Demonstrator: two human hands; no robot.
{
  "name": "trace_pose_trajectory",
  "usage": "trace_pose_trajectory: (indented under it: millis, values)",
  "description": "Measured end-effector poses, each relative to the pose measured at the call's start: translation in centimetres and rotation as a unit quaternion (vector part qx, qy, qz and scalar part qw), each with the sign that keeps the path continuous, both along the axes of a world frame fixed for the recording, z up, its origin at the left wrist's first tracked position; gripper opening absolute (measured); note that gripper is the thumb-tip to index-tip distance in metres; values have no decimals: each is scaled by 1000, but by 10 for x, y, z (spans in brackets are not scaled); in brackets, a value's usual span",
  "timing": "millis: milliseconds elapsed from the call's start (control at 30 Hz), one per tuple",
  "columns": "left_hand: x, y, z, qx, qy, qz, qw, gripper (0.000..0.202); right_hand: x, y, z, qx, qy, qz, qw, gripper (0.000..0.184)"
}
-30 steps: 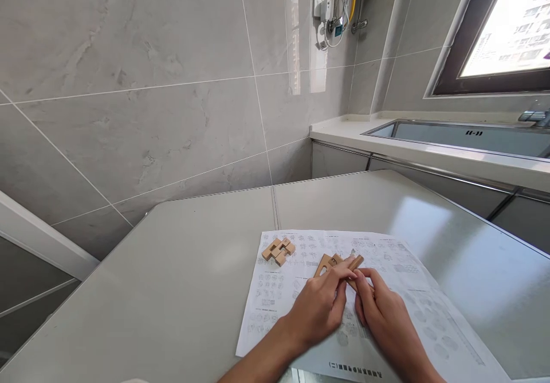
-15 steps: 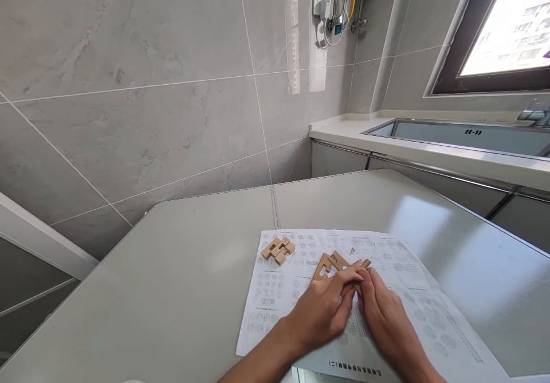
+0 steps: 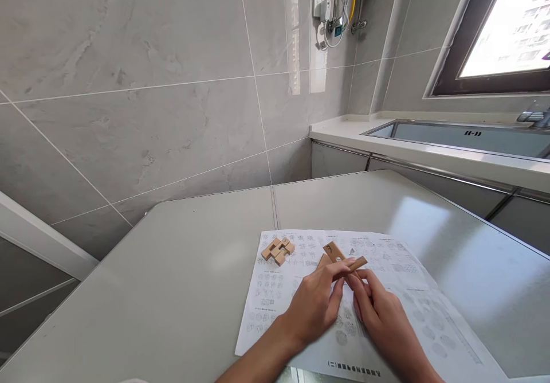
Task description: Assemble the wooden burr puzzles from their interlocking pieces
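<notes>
My left hand (image 3: 315, 305) and my right hand (image 3: 378, 314) meet over a printed instruction sheet (image 3: 412, 308) on the grey table. Both pinch a set of notched wooden puzzle bars (image 3: 339, 257), held slightly above the paper; one bar sticks out to the right past my fingertips. Left of my hands, a second small cluster of joined wooden pieces (image 3: 278, 249) lies on the sheet's far left corner, untouched.
The grey table (image 3: 172, 280) runs to a tiled wall at the back. A counter with a steel sink (image 3: 464, 136) stands at the right, under a window. A wall socket with cables and pipes (image 3: 339, 4) hangs above the counter corner.
The wooden bars have been lifted and turned more upright in my fingers. Both hands stayed in nearly the same spot over the sheet.
</notes>
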State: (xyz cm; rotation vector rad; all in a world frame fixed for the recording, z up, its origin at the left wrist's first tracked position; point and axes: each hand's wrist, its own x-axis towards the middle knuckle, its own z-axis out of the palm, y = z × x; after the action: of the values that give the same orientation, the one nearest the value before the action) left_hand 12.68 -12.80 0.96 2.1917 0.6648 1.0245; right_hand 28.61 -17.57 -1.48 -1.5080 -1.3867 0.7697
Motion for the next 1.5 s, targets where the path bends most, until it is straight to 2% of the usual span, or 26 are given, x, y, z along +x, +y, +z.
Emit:
trace_pose_trajectory:
  millis: [267,400,533,633,733,833,967,1033,1133,1233,1367,1500]
  values:
    - [-5,5,0,120,-16,17,992,44,2,-1,-2,18,-11,-42,999,37]
    - [-6,8,-1,143,-14,121,982,31,3,0,-1,13,-23,-54,998,38]
    - [-8,13,-5,125,90,204,967,20,3,0,-1,14,-38,-65,997,39]
    - [-10,16,-10,102,168,248,949,23,4,1,-2,14,-46,-73,996,40]
    - [-10,17,-14,81,214,295,928,27,4,2,-3,13,-48,-79,996,40]
    - [-10,17,-18,85,242,314,914,25,3,2,-5,13,-49,-82,995,40]
    - [-11,18,-18,103,245,300,916,24,2,1,-7,19,-56,-83,995,40]
    - [-12,20,-15,86,228,289,926,26,2,0,-8,26,-62,-81,994,40]
    - [-13,22,-9,-10,155,280,947,33,2,1,-8,31,-72,-76,994,40]
    - [-13,22,-2,-134,25,255,957,39,2,3,-11,40,-82,-65,994,40]
    - [-10,17,6,-295,-121,116,940,42,1,4,-16,55,-93,-41,993,40]
    - [-10,11,16,-380,-158,1,912,43,1,4,-19,61,-107,-19,992,37]
